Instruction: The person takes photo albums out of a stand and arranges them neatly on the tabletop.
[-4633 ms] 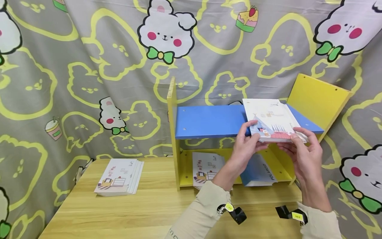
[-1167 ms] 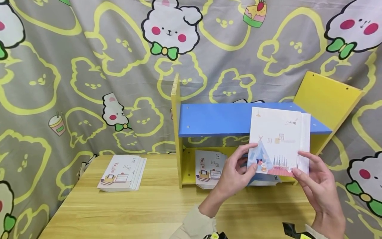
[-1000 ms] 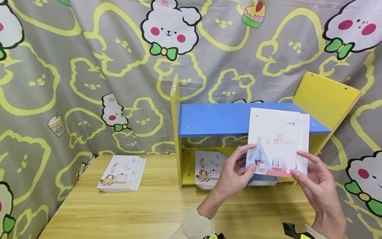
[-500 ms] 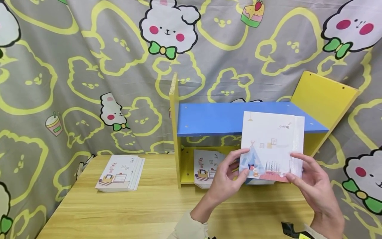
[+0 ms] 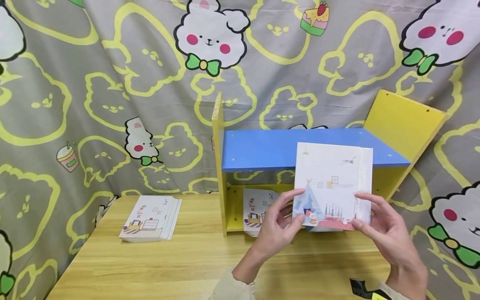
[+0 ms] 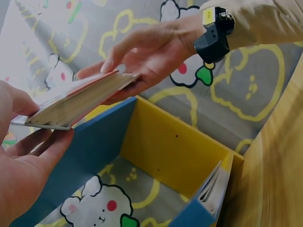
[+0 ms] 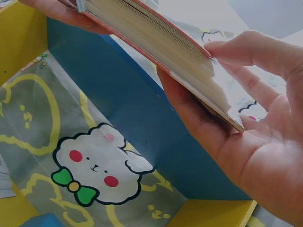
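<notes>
A thick white book (image 5: pixel 333 179) with a tent drawing on its cover is held up in both hands, cover toward the head camera. My left hand (image 5: pixel 277 225) pinches its lower left side, thumb on the front and fingers behind. With thumb and fingers, my right hand (image 5: pixel 393 246) grips the lower right edge. In the left wrist view the book's page block (image 6: pixel 78 101) shows edge-on between the two hands. The right wrist view shows the same pages (image 7: pixel 156 47) between reddish cover edges, above the fingers of my right hand (image 7: pixel 255 142).
Behind the book stands a shelf with a blue board (image 5: pixel 258 148) and yellow side panels (image 5: pixel 405 129). On its lower level lie a white book (image 5: pixel 253 210) and a blue book (image 5: pixel 324 229), partly hidden. A stack of white books (image 5: pixel 148 218) lies on the wooden table (image 5: pixel 168 266) at left.
From over the blue board, both hands have brought the book nearer and tilted its cover upright. Within the last second it has drifted left and slightly down, the grip unchanged.
</notes>
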Demonstrator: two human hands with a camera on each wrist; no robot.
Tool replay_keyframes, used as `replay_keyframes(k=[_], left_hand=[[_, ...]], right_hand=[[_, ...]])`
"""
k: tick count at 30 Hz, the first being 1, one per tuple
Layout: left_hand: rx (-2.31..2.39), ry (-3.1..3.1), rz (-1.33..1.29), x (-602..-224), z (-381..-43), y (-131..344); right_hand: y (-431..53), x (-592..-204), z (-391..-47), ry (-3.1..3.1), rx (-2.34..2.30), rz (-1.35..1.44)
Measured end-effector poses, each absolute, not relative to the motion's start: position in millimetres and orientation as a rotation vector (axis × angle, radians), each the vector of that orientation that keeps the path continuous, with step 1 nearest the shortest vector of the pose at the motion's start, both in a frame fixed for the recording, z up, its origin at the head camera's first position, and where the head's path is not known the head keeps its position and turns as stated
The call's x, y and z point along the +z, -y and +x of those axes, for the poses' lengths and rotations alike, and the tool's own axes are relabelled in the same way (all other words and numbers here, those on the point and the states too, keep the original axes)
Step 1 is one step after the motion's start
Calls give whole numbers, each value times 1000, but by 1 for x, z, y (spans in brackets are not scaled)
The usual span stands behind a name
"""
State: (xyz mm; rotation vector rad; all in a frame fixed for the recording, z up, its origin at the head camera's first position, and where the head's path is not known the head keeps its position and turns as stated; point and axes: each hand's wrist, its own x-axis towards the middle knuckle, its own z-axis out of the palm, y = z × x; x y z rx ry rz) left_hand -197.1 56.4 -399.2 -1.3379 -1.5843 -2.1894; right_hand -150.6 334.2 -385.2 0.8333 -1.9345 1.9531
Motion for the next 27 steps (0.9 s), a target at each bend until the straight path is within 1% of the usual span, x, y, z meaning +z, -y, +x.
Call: replay_keyframes(k=[9,21,27], left_hand=[[-2173,1612,-1283,-398,-195,-44],[-2145,1617,-1257,-394,-192,-31],[-2102,1604,-1276,-394,-191,-27]], right_hand=[[-321,-382,-153,2012,1894,751],[-310,-380,-157,1888,1946,939],[-307,-381,-155,1900,1949,938]])
